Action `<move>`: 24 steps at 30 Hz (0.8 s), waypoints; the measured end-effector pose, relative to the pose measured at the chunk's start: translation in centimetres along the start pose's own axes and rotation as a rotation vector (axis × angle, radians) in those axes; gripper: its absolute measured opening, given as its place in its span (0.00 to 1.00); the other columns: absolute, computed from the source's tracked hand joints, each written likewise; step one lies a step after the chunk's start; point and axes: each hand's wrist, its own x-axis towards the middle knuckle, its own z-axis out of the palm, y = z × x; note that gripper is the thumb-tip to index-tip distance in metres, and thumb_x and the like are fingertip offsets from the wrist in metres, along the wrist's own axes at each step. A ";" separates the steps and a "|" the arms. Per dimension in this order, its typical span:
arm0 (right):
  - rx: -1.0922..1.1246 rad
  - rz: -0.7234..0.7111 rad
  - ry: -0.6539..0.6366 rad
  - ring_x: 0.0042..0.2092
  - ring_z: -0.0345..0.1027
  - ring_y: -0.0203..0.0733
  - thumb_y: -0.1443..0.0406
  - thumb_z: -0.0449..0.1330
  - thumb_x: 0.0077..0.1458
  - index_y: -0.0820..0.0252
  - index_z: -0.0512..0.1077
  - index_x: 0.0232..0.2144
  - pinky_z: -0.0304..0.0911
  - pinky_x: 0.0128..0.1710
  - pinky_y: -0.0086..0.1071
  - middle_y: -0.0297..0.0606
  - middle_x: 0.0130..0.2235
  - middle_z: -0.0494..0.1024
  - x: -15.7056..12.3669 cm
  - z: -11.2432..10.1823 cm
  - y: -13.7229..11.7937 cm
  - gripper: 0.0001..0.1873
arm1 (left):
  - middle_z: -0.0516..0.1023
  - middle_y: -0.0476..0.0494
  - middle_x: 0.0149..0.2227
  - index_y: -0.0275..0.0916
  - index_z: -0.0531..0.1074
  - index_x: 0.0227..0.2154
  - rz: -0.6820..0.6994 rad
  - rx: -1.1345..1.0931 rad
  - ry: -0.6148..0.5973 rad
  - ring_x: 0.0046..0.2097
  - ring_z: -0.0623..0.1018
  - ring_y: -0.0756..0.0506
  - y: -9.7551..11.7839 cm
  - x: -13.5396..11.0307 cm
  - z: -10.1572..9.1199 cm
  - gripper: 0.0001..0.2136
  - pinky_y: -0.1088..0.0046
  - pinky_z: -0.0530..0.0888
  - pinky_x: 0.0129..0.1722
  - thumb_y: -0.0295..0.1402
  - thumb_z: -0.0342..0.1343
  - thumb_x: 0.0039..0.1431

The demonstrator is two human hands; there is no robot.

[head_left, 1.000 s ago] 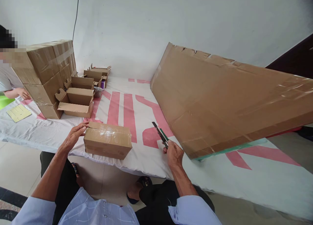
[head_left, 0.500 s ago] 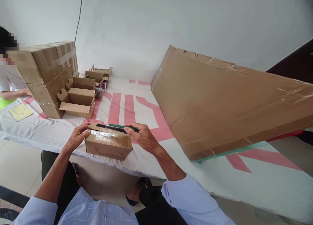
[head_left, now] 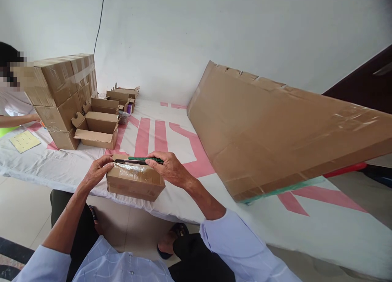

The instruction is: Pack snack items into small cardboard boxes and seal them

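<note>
A small taped cardboard box [head_left: 134, 186] rests at the front edge of the cloth-covered table, with shiny clear tape across its top. My left hand [head_left: 99, 169] grips the box's left end, thumb on top near the raised flap. In my right hand [head_left: 168, 167] is a green and black utility knife [head_left: 141, 160], held level above the far side of the box top. Its tip points left toward my left fingers. Whether the blade touches the tape, I cannot tell.
Stacked sealed cartons [head_left: 61, 98] stand on the left, beside several open small boxes [head_left: 99, 128]. A yellow card [head_left: 25, 141] lies near a co-worker's arm [head_left: 20, 119]. A large cardboard sheet [head_left: 275, 139] leans at the right, over the white cloth with pink stripes.
My right hand has moved a little left with the utility knife, drawing nearer to my left hand. The co-worker's arm at the far left has shifted.
</note>
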 end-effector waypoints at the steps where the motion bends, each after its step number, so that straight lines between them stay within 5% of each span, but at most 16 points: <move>1: -0.016 -0.003 -0.001 0.35 0.71 0.41 0.56 0.60 0.65 0.58 0.84 0.39 0.61 0.35 0.34 0.36 0.34 0.83 0.1 0.0 0.0 0.16 | 0.87 0.38 0.51 0.38 0.84 0.46 0.000 -0.004 0.000 0.54 0.83 0.36 0.0 0.0 0.0 0.22 0.62 0.76 0.57 0.51 0.68 0.60; 12: -0.243 0.001 -0.104 0.32 0.65 0.38 0.60 0.60 0.68 0.58 0.83 0.38 0.55 0.35 0.33 0.35 0.32 0.80 1.8 -0.1 -2.1 0.13 | 0.84 0.37 0.61 0.40 0.87 0.47 0.054 0.056 -0.063 0.65 0.77 0.29 1.1 0.4 -0.8 0.23 0.55 0.72 0.67 0.55 0.66 0.62; 18: -0.323 0.082 -0.173 0.29 0.60 0.35 0.60 0.58 0.68 0.59 0.83 0.39 0.51 0.33 0.33 0.33 0.29 0.75 1.9 -1.5 -3.4 0.14 | 0.72 0.35 0.74 0.42 0.88 0.45 -0.022 0.035 -0.123 0.74 0.68 0.24 1.2 1.2 -2.4 0.24 0.50 0.76 0.63 0.58 0.66 0.60; 24: -0.434 0.139 -0.205 0.29 0.58 0.36 0.62 0.57 0.66 0.57 0.83 0.37 0.49 0.33 0.34 0.32 0.28 0.74 2.0 -2.3 -4.7 0.13 | 0.78 0.36 0.69 0.44 0.88 0.40 0.016 0.042 -0.154 0.76 0.66 0.25 1.4 1.9 -2.0 0.19 0.45 0.62 0.75 0.53 0.70 0.57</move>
